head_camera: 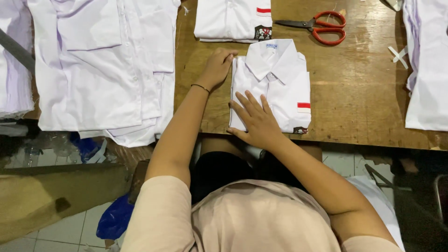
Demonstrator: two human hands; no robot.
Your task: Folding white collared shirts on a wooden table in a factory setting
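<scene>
White folded shirt (275, 88) is being pressed flat at the wooden table's (359, 93) near edge; left hand (217, 67) is being curled against its side, right hand (256, 122) spread open on top, nothing gripped; squaring likely needed next.

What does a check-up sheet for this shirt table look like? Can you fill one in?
Surface: wooden table, worn and scuffed.
Job's things: folded white shirt, collar up, red patch on its pocket.
Clutter: second folded shirt behind it; red-handled scissors; stack of unfolded white shirts at left; more white cloth at right.
Hands: left hand at the shirt's left edge; right hand flat on its lower part.
Cables: nothing seen.
Surroundings: tiled floor; blue plastic bag.
</scene>
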